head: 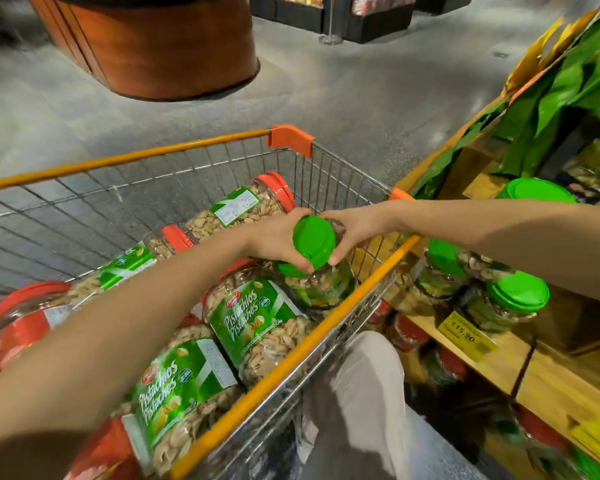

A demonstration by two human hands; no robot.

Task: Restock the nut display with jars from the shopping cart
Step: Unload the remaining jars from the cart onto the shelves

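Green-lidded jar (321, 289) in cart (153, 152), top gripped between left hand (274, 240), right hand (354, 226)

One head-worn wide-angle view looks down, close over the shopping cart (125, 160); the nut display (499, 362) edges its right.

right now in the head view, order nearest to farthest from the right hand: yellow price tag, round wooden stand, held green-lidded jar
1. green-lidded jar: gripped by the right hand
2. yellow price tag: down to the right
3. round wooden stand: far off, upper left
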